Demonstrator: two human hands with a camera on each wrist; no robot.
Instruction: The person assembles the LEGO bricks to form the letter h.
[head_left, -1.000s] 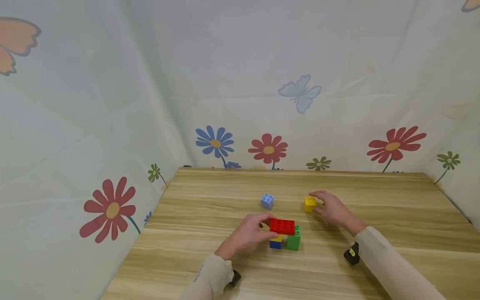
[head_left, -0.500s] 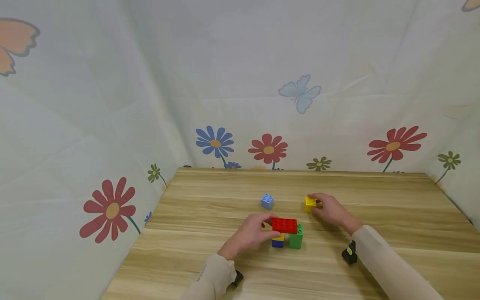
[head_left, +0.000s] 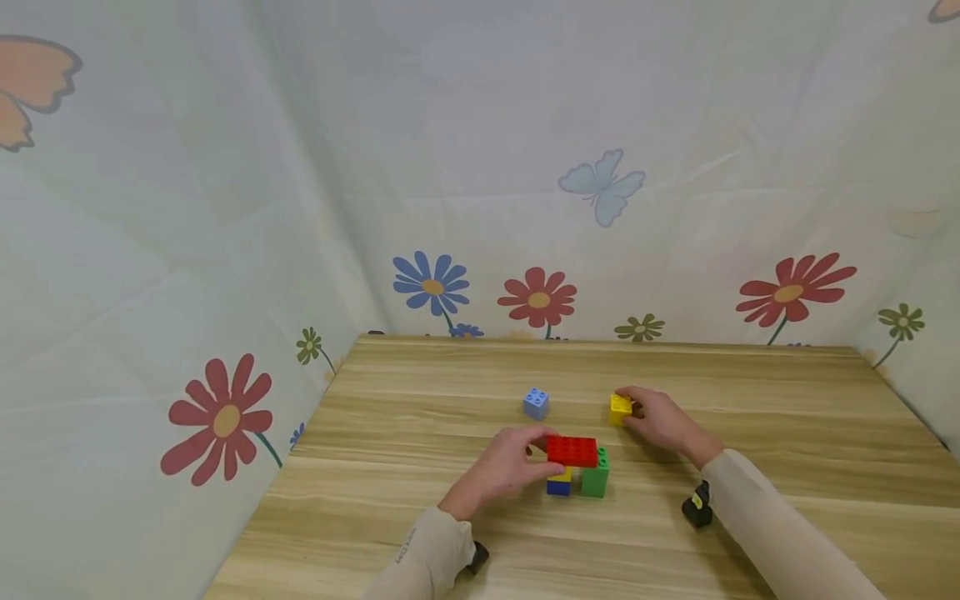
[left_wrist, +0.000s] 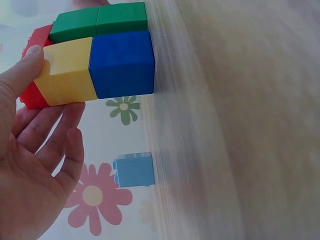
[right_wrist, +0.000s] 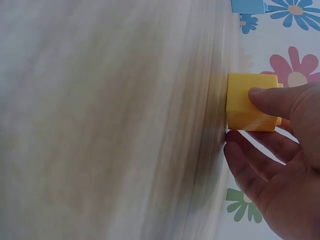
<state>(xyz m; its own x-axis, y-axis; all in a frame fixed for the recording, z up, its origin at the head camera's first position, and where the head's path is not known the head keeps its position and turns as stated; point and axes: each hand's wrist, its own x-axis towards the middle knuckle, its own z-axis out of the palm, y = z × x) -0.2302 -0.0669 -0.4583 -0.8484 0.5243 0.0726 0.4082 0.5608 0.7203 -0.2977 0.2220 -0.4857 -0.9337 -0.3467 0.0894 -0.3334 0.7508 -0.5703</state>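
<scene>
My left hand [head_left: 501, 468] grips the left end of a small bridge of toy building bricks. Its thumb lies over the seam between the long red brick [head_left: 572, 451] on top and the yellow brick [left_wrist: 69, 70] under it. Below that yellow one sits a dark blue brick [left_wrist: 122, 65]; green bricks [head_left: 595, 478] make the other leg. Farther back, my right hand [head_left: 663, 425] pinches a loose yellow brick [right_wrist: 252, 102] with studs, which rests on the table. The thumb covers part of its near side, and the far fingers are partly hidden behind it.
A light blue brick [head_left: 536, 403] stands alone on the wooden table [head_left: 450, 375], behind the bridge and left of the loose yellow brick. A white cloth [head_left: 480, 167] printed with flowers and butterflies hangs along the table's back and left edges.
The brick bridge has slid slightly to the right with my left hand. My right hand's fingers have come in around the loose yellow brick, which stays in place.
</scene>
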